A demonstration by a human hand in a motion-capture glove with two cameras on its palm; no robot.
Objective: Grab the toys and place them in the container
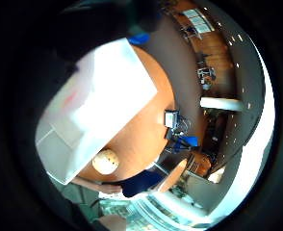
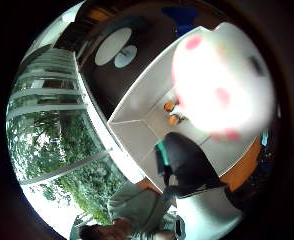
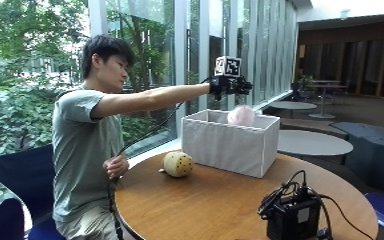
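The pink-spotted white toy (image 3: 241, 115) hangs just under my gloved right hand (image 3: 228, 85), directly above the open mouth of the white container (image 3: 228, 145), its lower part about level with the rim. My palm faces down, and whether my fingers are curled on the toy I cannot tell. It is round, with no long axis to mind; judging by this, the way to go is straight down. The yellow dotted ball (image 3: 178, 164) waits on the surface (image 3: 205, 205), just beside the container's near wall
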